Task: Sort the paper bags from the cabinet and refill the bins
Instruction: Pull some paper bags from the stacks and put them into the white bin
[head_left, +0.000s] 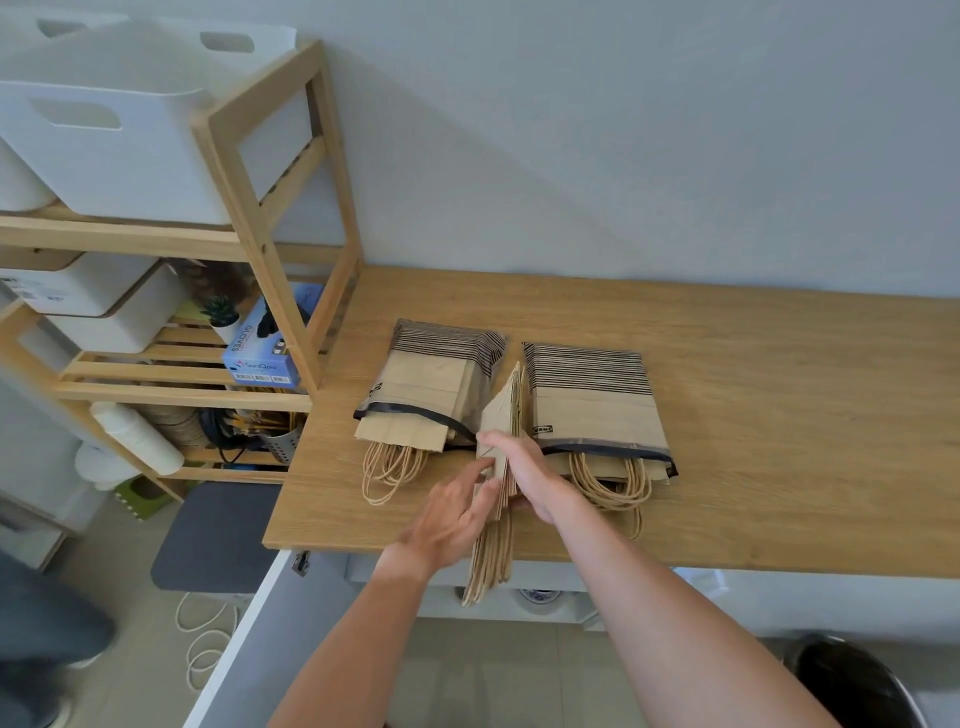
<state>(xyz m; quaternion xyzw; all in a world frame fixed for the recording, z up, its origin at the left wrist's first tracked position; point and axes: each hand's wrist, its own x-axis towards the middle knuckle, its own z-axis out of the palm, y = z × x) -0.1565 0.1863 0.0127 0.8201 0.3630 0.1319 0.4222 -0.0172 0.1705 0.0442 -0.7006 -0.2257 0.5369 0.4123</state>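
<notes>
On the wooden countertop (727, 415), between two striped pouches (441, 379) of bags, both hands (524, 475) clamped an upright stack of paper bags (506, 415), seemingly mid-sort, probably needing splitting next.

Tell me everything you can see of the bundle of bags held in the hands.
The bundle is a thin stack of flat-folded brown paper bags with twisted paper cord handles. It stands on edge, tilted, on the countertop between two striped pouches. Its handles hang past the counter's front edge. The right hand grips it from the right and the left hand presses its left side.
</notes>
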